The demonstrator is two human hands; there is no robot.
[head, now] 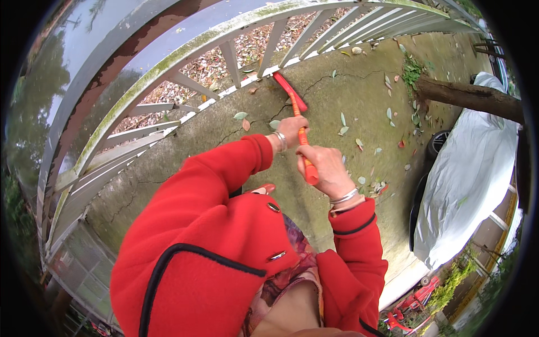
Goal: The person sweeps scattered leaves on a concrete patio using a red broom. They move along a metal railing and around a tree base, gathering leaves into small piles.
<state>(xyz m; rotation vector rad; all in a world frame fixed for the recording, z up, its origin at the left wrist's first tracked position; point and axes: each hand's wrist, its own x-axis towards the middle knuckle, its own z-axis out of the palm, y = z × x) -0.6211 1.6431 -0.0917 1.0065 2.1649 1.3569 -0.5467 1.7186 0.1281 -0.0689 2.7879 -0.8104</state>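
Both my hands are closed around the orange-red patterned handle of a broom. My left hand grips it lower down, nearer the broom head. Close to the handle's top end, my right hand holds it. The red broom head rests on the concrete ground, one end touching or very near the foot of a white railing. Its bristles are mostly hidden. Around the head lie scattered leaves, among them a green leaf and a reddish leaf.
Beyond the railing spreads a bed of dry leaves. A tree trunk rises on the right, beside a car under a silver cover. Low weeds grow at the trunk's base. A red object lies at bottom right. Cracks run through the concrete.
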